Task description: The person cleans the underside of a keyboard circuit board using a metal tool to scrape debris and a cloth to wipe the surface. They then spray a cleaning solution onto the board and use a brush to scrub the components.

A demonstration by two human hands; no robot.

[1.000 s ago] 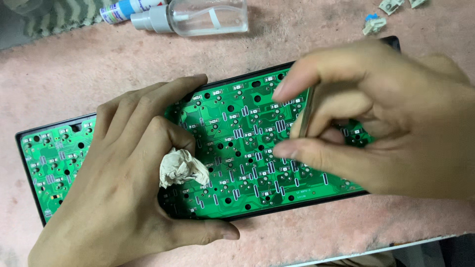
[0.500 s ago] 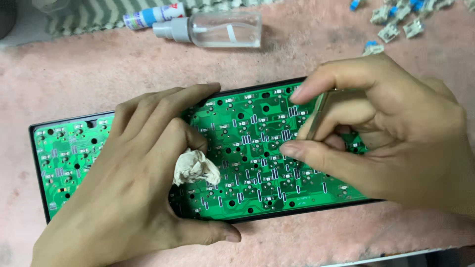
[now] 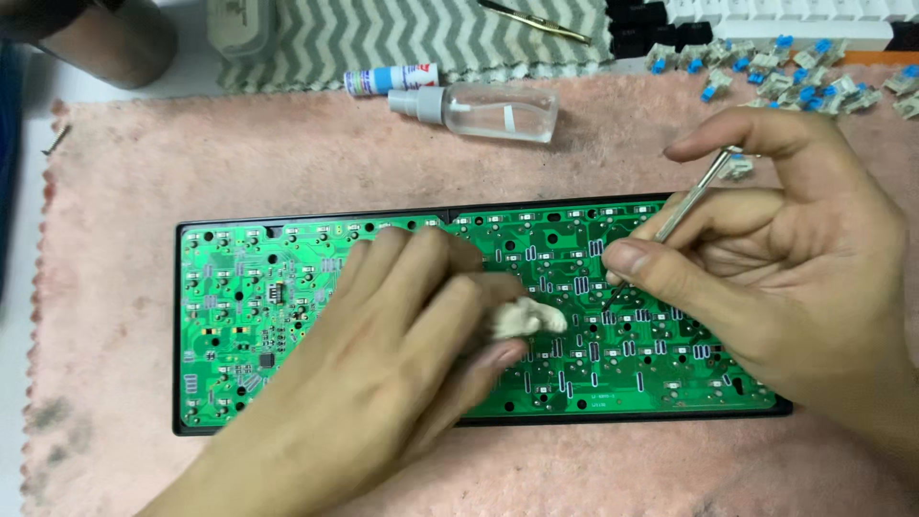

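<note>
A long green circuit board (image 3: 258,297) in a black frame lies flat on a pink towel (image 3: 191,163). My left hand (image 3: 383,373) rests on the board's middle and pinches a crumpled white tissue wad (image 3: 526,318) between thumb and fingers. My right hand (image 3: 785,278) hovers over the board's right half and grips thin metal tweezers (image 3: 691,196). The tweezers' tips point down at the board, just right of the tissue, and are partly hidden behind my thumb.
A clear spray bottle (image 3: 488,110) and a small white tube (image 3: 388,78) lie at the towel's far edge. Several loose key switches with blue stems (image 3: 785,67) sit at the far right. A grey zigzag cloth (image 3: 402,33) lies behind.
The view has pulled back, showing the board's left end. My left hand has slid right with the tissue, toward the tweezers' tips. My right hand has stayed over the board's right half.
</note>
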